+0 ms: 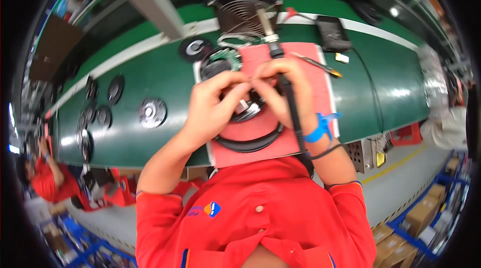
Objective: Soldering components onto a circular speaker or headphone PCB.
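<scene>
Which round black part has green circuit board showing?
The round part at the upper-left corner of the pink mat, just beyond the left hand; the discs farther left show dark and pale surfaces, no green board.

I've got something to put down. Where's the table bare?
Bare green table lies right of the pink mat, below the black box in the picture. Another patch lies left, between the mat and a pale-centred black disc. The mat is crowded around the left hand and right hand.
</scene>
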`<state>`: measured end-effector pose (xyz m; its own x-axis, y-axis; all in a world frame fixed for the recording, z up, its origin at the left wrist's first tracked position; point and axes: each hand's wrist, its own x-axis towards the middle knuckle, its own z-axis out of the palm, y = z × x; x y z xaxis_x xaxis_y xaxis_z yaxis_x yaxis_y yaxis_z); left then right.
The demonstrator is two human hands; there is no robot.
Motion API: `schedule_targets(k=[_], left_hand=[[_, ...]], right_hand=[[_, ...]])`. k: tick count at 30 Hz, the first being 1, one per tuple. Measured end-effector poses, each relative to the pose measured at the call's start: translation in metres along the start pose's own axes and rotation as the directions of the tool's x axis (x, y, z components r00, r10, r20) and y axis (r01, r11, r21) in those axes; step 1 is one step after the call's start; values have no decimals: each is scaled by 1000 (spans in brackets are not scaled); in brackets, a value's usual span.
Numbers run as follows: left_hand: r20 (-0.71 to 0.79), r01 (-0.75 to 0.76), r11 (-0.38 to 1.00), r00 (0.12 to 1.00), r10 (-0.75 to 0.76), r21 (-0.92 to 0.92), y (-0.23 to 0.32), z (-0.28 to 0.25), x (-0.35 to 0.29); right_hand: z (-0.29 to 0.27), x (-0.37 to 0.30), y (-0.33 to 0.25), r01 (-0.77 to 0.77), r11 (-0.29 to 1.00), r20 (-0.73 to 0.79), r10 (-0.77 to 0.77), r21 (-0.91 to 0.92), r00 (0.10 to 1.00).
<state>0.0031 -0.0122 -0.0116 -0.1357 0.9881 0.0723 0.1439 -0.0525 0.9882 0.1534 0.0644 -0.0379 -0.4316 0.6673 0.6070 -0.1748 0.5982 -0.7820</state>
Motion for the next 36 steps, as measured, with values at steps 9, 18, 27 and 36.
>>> schedule_targets(k=[9,18,27,36], left_hand=[[-32,26,983,999,-32,-181,-4,-6,-3],[-63,43,993,997,-51,-114,-1,-14,1],[-162,72,949,986,-22,306,-23,-46,27],[-170,-208,749,903,394,629,-48,-41,35]], right_hand=[[6,-1,-4,-58,997,85,53,57,995],[7,-1,-3,-33,997,131,43,-76,990],[-15,6,-3,193,916,178,-136,-353,974],[-27,22,-21,53,961,96,-28,-271,995]])
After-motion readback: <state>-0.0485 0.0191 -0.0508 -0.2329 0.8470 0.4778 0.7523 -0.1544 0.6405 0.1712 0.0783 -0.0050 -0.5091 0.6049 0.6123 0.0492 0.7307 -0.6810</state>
